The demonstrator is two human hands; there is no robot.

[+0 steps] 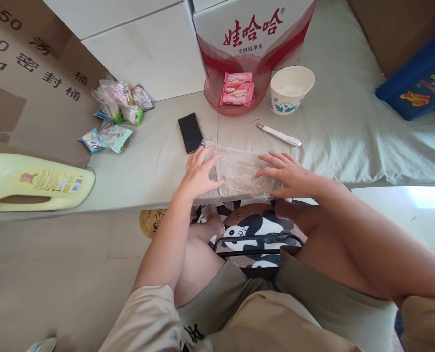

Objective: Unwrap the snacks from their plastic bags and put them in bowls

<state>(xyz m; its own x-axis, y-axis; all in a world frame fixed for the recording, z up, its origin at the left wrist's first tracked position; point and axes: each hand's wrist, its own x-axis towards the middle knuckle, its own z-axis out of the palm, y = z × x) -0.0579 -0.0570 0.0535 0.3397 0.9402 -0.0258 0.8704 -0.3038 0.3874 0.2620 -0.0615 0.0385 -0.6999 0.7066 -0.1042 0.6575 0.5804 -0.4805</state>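
Note:
A sheet of clear plastic wrap or a flat plastic bag (239, 168) lies on the cloth-covered surface in front of me. My left hand (198, 173) is at its left edge, fingers spread and thumb apart. At the right edge is my right hand (289, 173), its fingers also stretched out over the plastic. Neither hand grips anything that I can see. A black phone (190, 133) lies just beyond my left fingers. Beyond the right hand rests a white utility knife or pen-like tool (279, 135).
Behind stand a pink bowl (212, 95) with red nabati packets (237, 89) and a paper cup (292, 90). Snack packets (117, 110) lie at the left by a cardboard box (37, 88). A yellow jug (37, 181) and a blue container (419, 73) flank the surface.

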